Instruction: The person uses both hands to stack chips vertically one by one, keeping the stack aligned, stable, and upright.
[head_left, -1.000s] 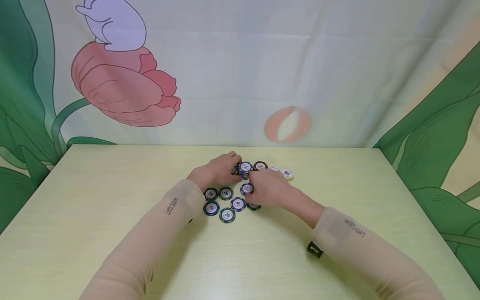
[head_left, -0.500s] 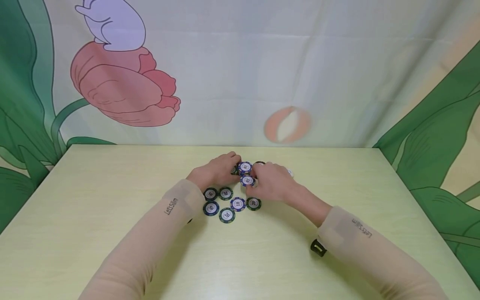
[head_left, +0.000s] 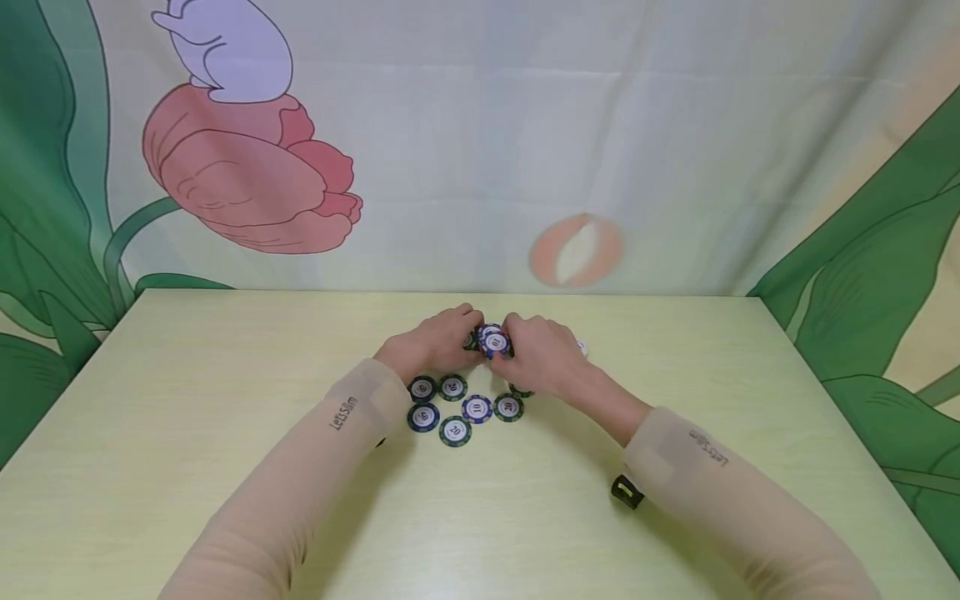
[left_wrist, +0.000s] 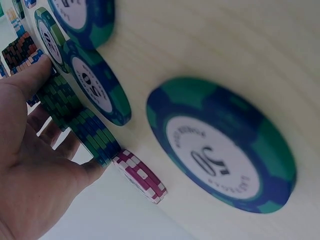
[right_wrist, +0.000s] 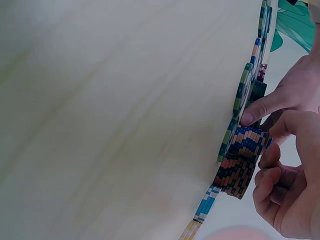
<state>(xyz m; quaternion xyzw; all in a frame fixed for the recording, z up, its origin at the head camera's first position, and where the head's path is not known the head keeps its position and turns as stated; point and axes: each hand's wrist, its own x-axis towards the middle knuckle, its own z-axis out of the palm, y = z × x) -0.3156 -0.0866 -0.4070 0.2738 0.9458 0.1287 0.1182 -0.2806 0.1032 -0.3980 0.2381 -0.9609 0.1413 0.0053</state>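
Between finger and thumb my right hand (head_left: 542,358) pinches a blue poker chip (head_left: 495,343) marked 10, right at the top of a blue chip stack (right_wrist: 248,141). My left hand (head_left: 441,340) holds the row of stacks from the left. Its thumb is on the near side and its fingers are behind a green stack (left_wrist: 57,101) and a blue-green stack (left_wrist: 94,136). Loose chips lie flat in front: a blue 10 chip (head_left: 477,408), green 20 chips (head_left: 455,431) and blue-green 50 chips (head_left: 423,417). Another green chip (head_left: 521,391) is partly hidden by the right hand.
A black-brown stack (right_wrist: 234,176), a light blue stack (right_wrist: 206,203) and a yellow stack (right_wrist: 190,230) continue the row rightward. A short purple stack (left_wrist: 140,176) ends it at the left. Behind the wooden table (head_left: 247,375) hangs a printed curtain (head_left: 450,150).
My right hand has carried the blue 10 chip from the table up and away from me onto the blue stack's top. The left hand has stayed at the stacks.
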